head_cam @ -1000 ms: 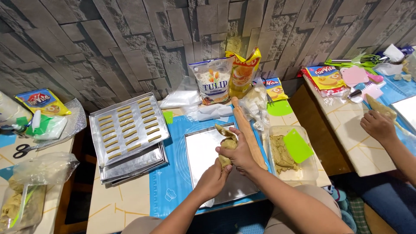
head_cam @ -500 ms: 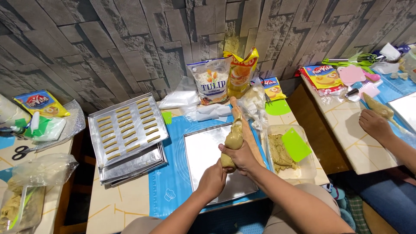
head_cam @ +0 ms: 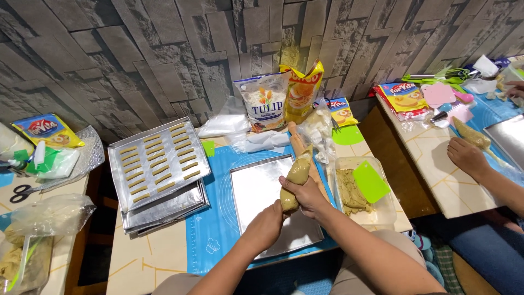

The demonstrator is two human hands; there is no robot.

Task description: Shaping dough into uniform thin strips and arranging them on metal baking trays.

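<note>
- Your left hand [head_cam: 266, 225] rests low over the near edge of the empty baking tray [head_cam: 256, 188]. Its fingers reach up toward the bottom of the piping bag [head_cam: 295, 179]; whether they pinch the tip I cannot tell.
- Your right hand [head_cam: 309, 195] is closed around the middle of the piping bag, which stands nearly upright over the tray's right side, full of tan dough.
- Judging from this, you are at the piping step, bag gripped and nothing yet laid on this tray.
- The next move seems to call for tilting the bag tip down to the tray and squeezing evenly.
- Right of the tray, the plastic tub [head_cam: 385, 212] holds more dough and a green scraper [head_cam: 370, 181].
- Left of the tray, the filled tray [head_cam: 157, 161] carries rows of piped sticks.
- Beyond the tray stand a flour bag [head_cam: 264, 107] and an oil pouch [head_cam: 302, 92].
</note>
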